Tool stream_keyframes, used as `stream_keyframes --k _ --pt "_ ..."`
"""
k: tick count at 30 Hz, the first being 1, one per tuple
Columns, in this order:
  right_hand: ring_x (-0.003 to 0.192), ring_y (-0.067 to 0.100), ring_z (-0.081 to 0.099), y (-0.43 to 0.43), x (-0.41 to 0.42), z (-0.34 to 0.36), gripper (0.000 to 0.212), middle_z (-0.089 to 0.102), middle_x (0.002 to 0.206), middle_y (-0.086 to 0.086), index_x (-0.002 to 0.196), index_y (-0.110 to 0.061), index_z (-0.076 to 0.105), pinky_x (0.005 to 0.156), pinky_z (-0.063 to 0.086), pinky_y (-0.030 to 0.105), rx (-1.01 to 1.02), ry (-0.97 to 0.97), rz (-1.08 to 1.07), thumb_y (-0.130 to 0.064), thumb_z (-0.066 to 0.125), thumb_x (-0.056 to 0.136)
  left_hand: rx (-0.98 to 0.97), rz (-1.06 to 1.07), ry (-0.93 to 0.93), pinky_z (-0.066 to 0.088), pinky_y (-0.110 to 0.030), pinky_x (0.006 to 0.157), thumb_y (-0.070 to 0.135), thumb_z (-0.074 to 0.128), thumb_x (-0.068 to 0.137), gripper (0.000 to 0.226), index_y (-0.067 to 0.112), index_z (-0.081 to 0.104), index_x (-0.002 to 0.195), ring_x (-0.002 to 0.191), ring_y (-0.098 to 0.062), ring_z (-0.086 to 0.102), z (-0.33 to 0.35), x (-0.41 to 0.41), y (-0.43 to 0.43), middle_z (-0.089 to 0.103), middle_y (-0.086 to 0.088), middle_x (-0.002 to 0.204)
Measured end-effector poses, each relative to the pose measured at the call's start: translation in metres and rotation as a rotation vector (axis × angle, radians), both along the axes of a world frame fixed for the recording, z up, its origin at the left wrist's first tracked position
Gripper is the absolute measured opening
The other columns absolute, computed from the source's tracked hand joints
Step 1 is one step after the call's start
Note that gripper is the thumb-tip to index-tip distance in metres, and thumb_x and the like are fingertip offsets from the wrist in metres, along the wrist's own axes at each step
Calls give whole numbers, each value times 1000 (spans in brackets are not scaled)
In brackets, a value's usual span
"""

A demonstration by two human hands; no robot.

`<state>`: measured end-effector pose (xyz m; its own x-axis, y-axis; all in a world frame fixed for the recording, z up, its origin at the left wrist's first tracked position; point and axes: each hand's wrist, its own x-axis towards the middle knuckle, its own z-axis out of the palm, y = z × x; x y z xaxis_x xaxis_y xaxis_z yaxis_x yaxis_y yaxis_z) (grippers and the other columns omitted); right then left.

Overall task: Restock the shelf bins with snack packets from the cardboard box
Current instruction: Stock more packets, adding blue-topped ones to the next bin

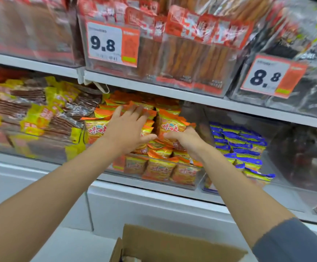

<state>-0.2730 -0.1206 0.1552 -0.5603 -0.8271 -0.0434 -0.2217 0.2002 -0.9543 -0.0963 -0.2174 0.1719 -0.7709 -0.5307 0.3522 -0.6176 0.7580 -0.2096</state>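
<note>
Both hands reach into the clear shelf bin (189, 185) full of orange snack packets (159, 169) on the middle shelf. My left hand (129, 129) lies flat with spread fingers on top of the packet pile, pressing it. My right hand (186, 138) grips an upright orange packet (170, 125), its thumb against the packet's lower front and its fingers curled round the right side. The cardboard box (174, 244) stands open below at the bottom edge, its inside mostly hidden.
A bin of yellow and brown packets (36, 114) sits to the left, a bin of blue packets (242, 146) to the right. The shelf above carries bins with price tags 9.8 (104, 42) and 8.8 (267, 76). A white shelf edge (153, 197) runs below.
</note>
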Motion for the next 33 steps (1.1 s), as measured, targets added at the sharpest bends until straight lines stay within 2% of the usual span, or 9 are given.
stream_keyframes --k 4,8,11,16,19,22,27,30,33 --pt "103 14 68 0 -1 -14 74 70 115 -2 128 -19 55 91 55 38 -171 21 -1 -31 90 64 -29 -7 -54 17 -48 112 80 -7 74 100 24 31 149 143 -23 31 -6 -3 -12 39 -7 152" --pt "105 15 65 2 -1 -14 49 69 111 -3 115 -20 59 93 53 37 -61 127 29 -41 81 76 -58 12 -49 23 -49 106 78 -8 78 98 22 43 140 121 -26 51 -7 -2 -9 61 -7 126" --pt "108 9 62 -2 3 -9 69 65 119 -9 128 -24 55 95 53 33 -15 350 52 -48 83 69 -68 27 -34 24 -49 106 77 -12 76 101 21 45 137 113 -27 55 -6 -2 -7 64 -7 117" --pt "120 5 44 11 21 -5 102 43 131 -12 147 -27 22 97 39 22 -160 310 -69 -34 87 69 -41 34 -3 15 -53 113 78 -19 72 104 27 33 147 135 -27 41 -7 -4 -7 49 -8 144" --pt "124 8 42 15 27 -5 92 38 141 -9 152 -30 13 95 35 20 -167 271 -101 -33 75 84 -13 28 -2 9 -57 115 78 -18 72 103 28 23 151 143 -28 29 -7 -3 -7 37 -12 152" --pt "108 11 57 10 26 -6 70 47 137 -5 151 -29 19 78 48 14 -177 248 -144 -28 62 94 -25 15 24 7 -57 116 73 -11 75 99 20 26 150 142 -24 31 -2 -2 -10 43 -10 148" --pt "122 23 55 4 29 -8 63 49 144 0 152 -29 22 101 48 42 -101 509 -145 -35 54 98 -93 -5 -65 -1 -62 115 80 -20 70 109 27 45 140 141 -21 34 3 4 -18 53 -3 141" --pt "141 20 34 -1 33 -8 57 30 157 1 154 -26 19 112 32 35 -18 579 -77 -31 43 103 -118 -21 -66 4 -62 115 79 -25 70 112 27 49 136 133 -22 44 0 7 -21 61 -3 129" --pt "135 15 37 3 36 -11 43 34 149 1 142 -27 40 98 30 20 -144 576 -166 -27 50 100 -121 -42 -49 9 -61 114 77 -20 77 107 24 54 132 128 -24 48 -5 7 -22 64 -5 123"
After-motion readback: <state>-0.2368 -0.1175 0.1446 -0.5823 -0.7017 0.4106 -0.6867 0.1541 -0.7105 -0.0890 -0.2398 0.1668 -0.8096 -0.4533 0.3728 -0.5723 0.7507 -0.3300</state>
